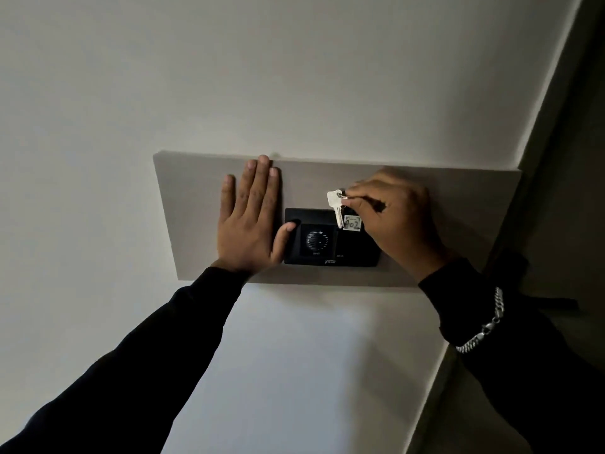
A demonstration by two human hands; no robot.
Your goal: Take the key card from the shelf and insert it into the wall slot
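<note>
The task looks close to its end. The right hand (396,217) is up at the black wall unit (330,239), which is set in a pale grey backing panel (196,204) on the white wall (163,77). Its fingers (355,198) are pinched shut around a small metal ring, from which a silver key (334,204) hangs down beside a tag marked "402" (352,223). That tag seems to be the top of the key card, standing at the upper right of the unit where the slot should be; most of the card's body cannot be seen against the dark housing, so I cannot tell whether it is fully seated or only partly pushed in. The left hand (252,221) lies flat and open against the panel just beside the unit, holding nothing, its thumb touching the unit's left edge as if to steady it. To the left of the tag a round dial (317,239) sits in the unit's face. A chain bracelet (481,326) shows over the dark right sleeve. The shelf is out of view, and the card is already in hand at the wall, so the pick-up is done. What remains, in my judgement, is to press the card home if it is not yet down, then let go of the ring.
</note>
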